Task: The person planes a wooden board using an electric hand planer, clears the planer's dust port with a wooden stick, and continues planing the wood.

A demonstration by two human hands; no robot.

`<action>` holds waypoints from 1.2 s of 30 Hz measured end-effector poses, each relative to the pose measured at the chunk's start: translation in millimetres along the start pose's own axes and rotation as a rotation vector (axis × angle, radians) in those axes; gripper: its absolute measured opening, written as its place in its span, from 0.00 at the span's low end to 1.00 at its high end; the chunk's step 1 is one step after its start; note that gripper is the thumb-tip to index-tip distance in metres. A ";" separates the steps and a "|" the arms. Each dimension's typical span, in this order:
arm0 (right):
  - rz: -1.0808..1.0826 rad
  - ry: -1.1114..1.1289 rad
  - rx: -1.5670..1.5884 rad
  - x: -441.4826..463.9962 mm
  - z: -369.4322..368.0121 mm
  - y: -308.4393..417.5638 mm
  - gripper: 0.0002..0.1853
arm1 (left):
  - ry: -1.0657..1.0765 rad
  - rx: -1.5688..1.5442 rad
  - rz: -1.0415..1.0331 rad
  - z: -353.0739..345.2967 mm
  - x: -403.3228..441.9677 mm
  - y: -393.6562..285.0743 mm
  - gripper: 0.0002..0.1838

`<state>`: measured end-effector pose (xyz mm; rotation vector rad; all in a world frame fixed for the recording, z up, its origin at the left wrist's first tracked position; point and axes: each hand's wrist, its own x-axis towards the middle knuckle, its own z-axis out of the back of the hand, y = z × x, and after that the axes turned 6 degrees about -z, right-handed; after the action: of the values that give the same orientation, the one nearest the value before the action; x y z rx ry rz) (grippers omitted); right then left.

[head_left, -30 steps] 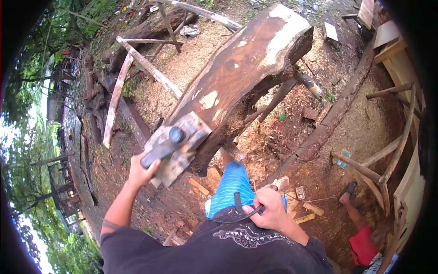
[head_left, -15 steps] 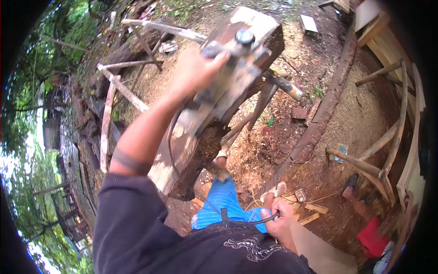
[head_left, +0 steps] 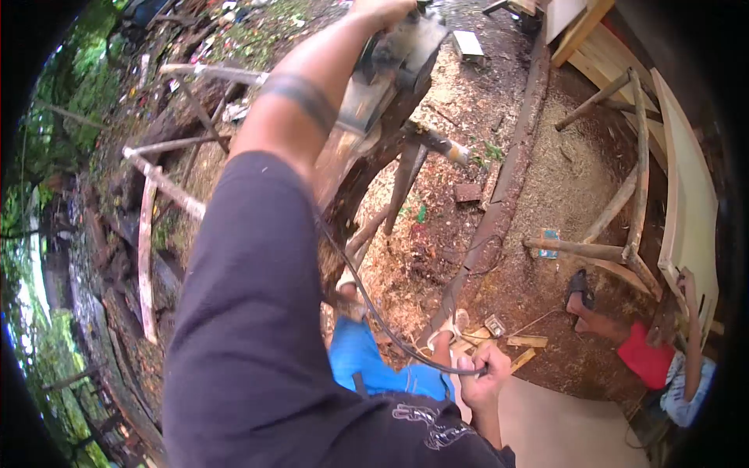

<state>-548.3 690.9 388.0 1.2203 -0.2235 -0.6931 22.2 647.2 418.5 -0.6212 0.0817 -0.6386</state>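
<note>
My left hand (head_left: 384,9) is at the top of the view, wrapped round the handle of an electric planer (head_left: 394,58), partly cut off and blurred. The planer rests on a thick wooden beam (head_left: 339,152) with a pale planed top and dark, rough side. My left forearm and sleeve cover much of the beam's near end. A dark power cord (head_left: 357,281) curves down in front of my body. My right hand (head_left: 485,373) is closed round the cord near my waist, holding it off to the right.
Wooden trestle legs (head_left: 406,183) prop the beam over shavings. Pole frames stand left (head_left: 168,187) and right (head_left: 585,249). A brick (head_left: 468,193), a long ground timber (head_left: 499,195) and wood offcuts (head_left: 527,342) lie right. Another person in red shorts (head_left: 646,355) is at lower right, beside a board (head_left: 690,203).
My left hand has pushed the planer forward along the beam, toward the top of the view, with the arm stretching out. The cord has drawn out longer; my right hand still holds it.
</note>
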 end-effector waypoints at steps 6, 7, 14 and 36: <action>0.172 0.321 -0.051 16.0 16.3 26.0 0.19 | 0.096 0.008 0.058 93.4 -265.9 17.8 0.26; 0.141 0.401 -0.009 14.0 12.4 18.5 0.17 | 0.010 -0.007 0.045 99.8 -318.8 41.5 0.23; 0.348 0.780 0.018 20.5 -37.5 51.4 0.18 | -0.010 0.051 0.561 179.2 -609.1 44.3 0.16; 0.137 0.152 0.041 19.8 -19.8 7.5 0.18 | -0.003 -0.227 0.258 29.5 -21.9 29.5 0.27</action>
<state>-520.1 695.9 384.0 1.2780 -0.1940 -0.4770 27.9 693.7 423.3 -0.8147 0.2304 -0.3806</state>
